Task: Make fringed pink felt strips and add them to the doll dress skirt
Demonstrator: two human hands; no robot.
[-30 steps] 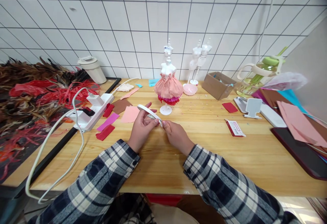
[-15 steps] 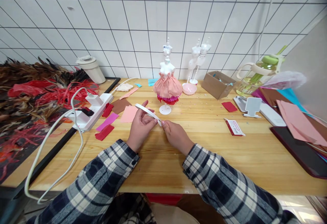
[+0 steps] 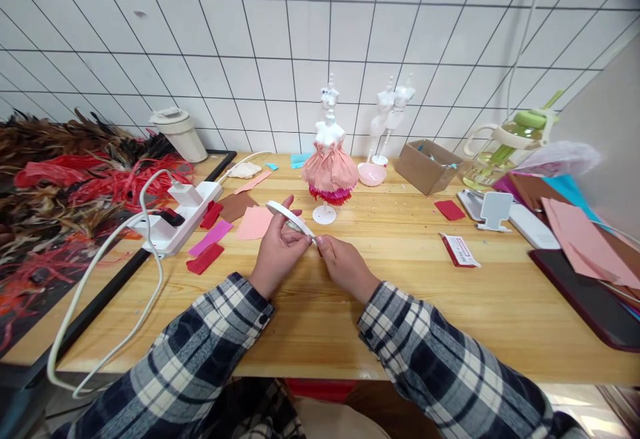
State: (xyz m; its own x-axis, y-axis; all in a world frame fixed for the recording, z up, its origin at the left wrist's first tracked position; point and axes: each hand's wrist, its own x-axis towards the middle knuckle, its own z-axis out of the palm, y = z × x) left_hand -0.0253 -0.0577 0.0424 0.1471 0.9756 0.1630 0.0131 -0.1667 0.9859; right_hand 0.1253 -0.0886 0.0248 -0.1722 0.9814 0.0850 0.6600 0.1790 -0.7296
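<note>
A narrow white roll of tape point(image 3: 286, 213) is gripped in my left hand point(image 3: 278, 249), with the fingers behind it and the thumb near its lower edge. My right hand point(image 3: 345, 265) is closed, thumb and fingers pinched at the tape's lower right end, so the two hands nearly meet. Just beyond them stands a small white dress form point(image 3: 329, 133) on a round base. It wears a gathered peach paper skirt point(image 3: 331, 168) over ruffled magenta and red layers.
At left are a white power strip point(image 3: 185, 215) with cables, paper scraps point(image 3: 254, 223), a cup point(image 3: 179, 135) and feathers point(image 3: 50, 139). A pink bowl point(image 3: 372, 174), cardboard box point(image 3: 429, 167), small packet point(image 3: 459, 250), phone stand point(image 3: 495, 211) and bottle point(image 3: 505, 149) stand to the right.
The tape roll has tilted slightly in my left hand, showing more of its inside. My right hand stays pinched at its end, and the view has shifted a little.
</note>
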